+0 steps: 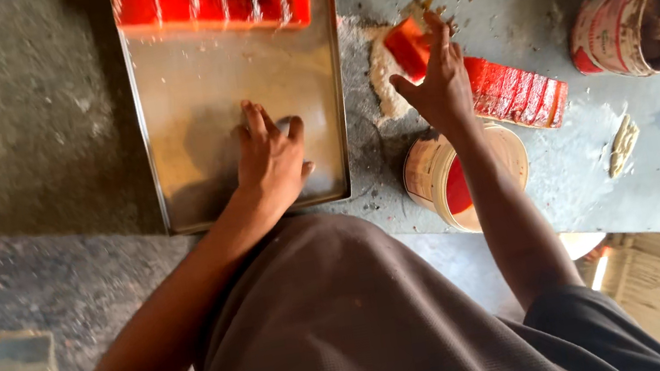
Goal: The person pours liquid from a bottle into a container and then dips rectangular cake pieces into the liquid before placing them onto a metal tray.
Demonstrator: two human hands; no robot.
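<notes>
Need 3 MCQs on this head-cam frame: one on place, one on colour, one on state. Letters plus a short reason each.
1. Where does the left hand rest?
A. flat on the metal tray
B. on the round tub
C. on the person's lap

2. What colour is the row of blocks under the right hand?
A. blue
B. red
C. white

3. What state is the dark-filled can at the far right in?
A. upright with a lid on
B. lying on its side, mouth open
C. crushed flat

Answers:
1 A: the palm and spread fingers lie on the tray's bare surface.
2 B: the blocks show red from the fingertips on towards the right.
3 B: its side wall faces up and the open mouth with dark contents points right.
</notes>
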